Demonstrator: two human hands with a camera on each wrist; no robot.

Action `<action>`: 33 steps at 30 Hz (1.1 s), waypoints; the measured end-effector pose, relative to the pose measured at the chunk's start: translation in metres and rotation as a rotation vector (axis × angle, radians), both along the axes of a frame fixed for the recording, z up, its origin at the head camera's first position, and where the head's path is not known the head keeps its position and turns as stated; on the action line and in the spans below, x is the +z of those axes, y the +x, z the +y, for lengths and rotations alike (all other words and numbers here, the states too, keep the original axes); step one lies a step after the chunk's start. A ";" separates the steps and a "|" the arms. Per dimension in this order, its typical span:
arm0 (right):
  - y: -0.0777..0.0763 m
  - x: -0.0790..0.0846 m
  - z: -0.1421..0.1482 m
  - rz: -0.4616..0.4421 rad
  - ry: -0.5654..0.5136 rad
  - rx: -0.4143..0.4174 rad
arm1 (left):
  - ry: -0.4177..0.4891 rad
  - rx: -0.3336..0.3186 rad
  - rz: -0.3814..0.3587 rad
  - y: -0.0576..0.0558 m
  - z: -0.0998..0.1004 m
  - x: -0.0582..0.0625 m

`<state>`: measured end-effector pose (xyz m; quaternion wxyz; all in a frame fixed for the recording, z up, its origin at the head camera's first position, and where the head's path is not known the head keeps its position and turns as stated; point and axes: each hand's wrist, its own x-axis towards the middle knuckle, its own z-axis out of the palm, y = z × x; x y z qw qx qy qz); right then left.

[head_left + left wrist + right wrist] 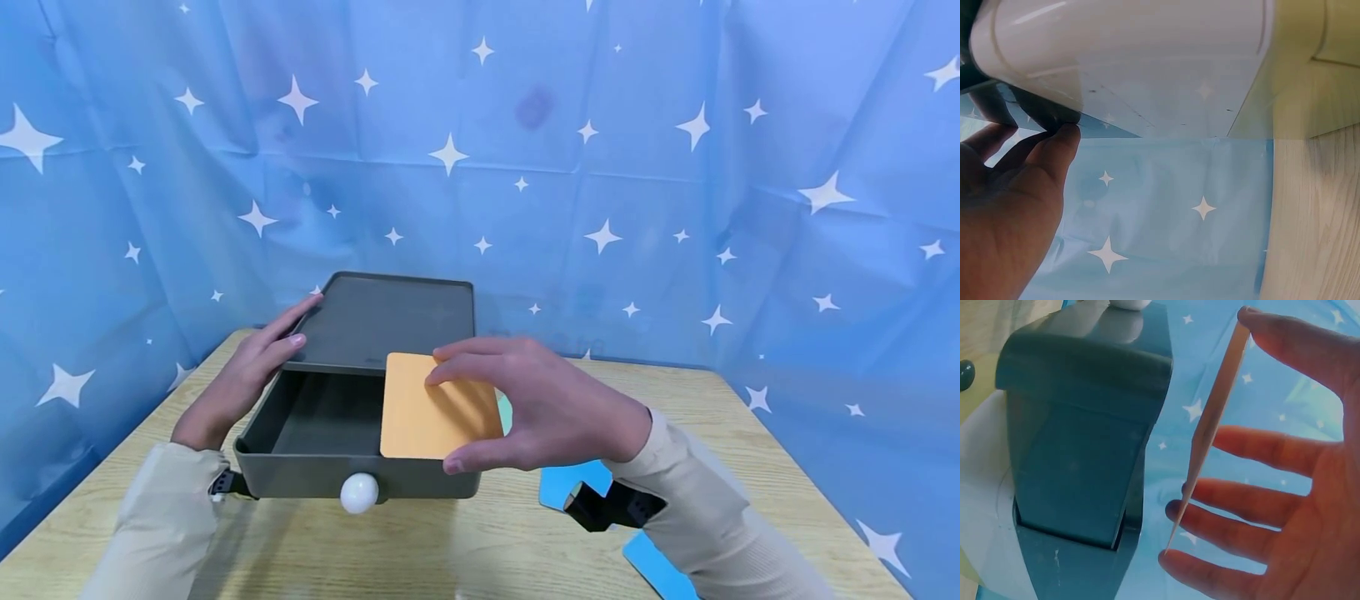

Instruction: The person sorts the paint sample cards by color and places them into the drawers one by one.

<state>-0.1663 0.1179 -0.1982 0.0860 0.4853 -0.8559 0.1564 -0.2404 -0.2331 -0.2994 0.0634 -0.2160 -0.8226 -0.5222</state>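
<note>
Your left hand [243, 375], fingers extended, touches the grey box [390, 321]; slackening there might let the open drawer [288, 404] shift. Over the drawer's right side, the orange card [412, 412], edge-pinched by your right hand [551, 408], could catch the front wall [300, 477] if tilted.

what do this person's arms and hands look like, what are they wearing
Both arms wear long, pale beige sleeves, wrinkled near the cuffs. The left hand and right hand are bare, with no gloves. Black wrist gear shows at each cuff; the right one includes a glossy, blocky part.
</note>
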 end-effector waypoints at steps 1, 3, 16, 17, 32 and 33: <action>0.000 0.001 -0.001 -0.007 0.003 0.004 | -0.001 0.001 -0.001 0.000 0.000 0.000; 0.001 0.002 -0.004 -0.016 0.011 0.009 | -0.001 0.002 0.002 0.001 0.000 0.000; 0.004 0.003 -0.021 -0.077 0.063 0.039 | 0.005 -0.012 0.012 0.002 0.000 0.000; 0.003 0.003 -0.022 -0.075 0.065 0.046 | 0.005 -0.011 0.012 0.002 0.001 0.000; -0.001 -0.003 -0.028 -0.042 0.108 0.078 | 0.009 -0.011 0.018 0.002 0.001 -0.001; -0.001 -0.003 -0.028 -0.032 0.112 0.075 | 0.009 -0.010 0.019 0.002 0.001 -0.001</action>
